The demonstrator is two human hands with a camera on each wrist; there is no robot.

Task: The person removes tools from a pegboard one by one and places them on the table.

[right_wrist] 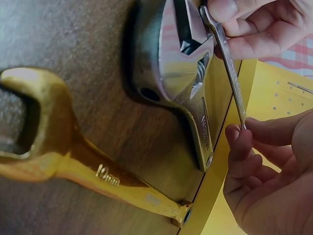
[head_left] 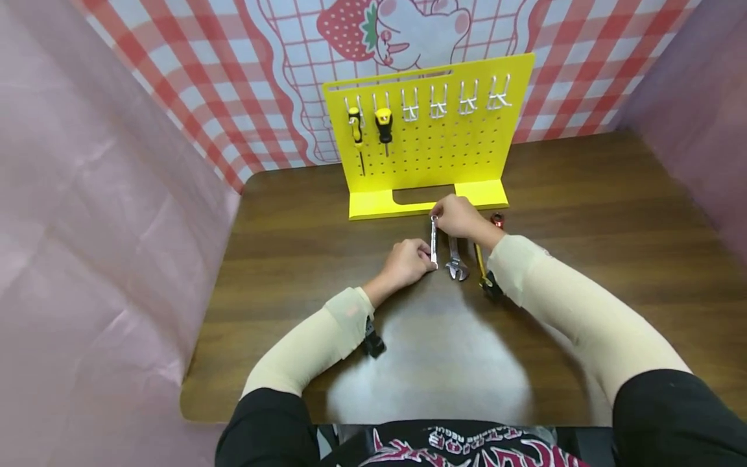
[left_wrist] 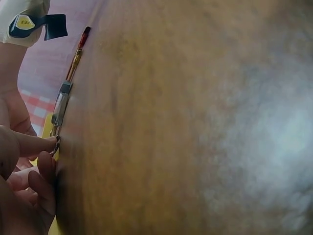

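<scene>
We see the left hand (head_left: 410,261) near the middle of the dark wood-grain counter (head_left: 583,214), fingers pinching the near end of a slim silver combination wrench (head_left: 434,241). The right hand (head_left: 459,216), at 1 o'clock from the left, pinches the far end of that wrench; the right-wrist view shows both pinches. The wrench lies along the 12–6 line, at or just off the counter; we can't tell which. Just beside it at 3 o'clock lies a chrome adjustable wrench (head_left: 456,263), then a yellow open-end wrench marked 10mm (right_wrist: 98,171). At 12 o'clock stands a yellow pegboard rack (head_left: 432,139) with two yellow-handled screwdrivers (head_left: 369,128) hung at upper left.
</scene>
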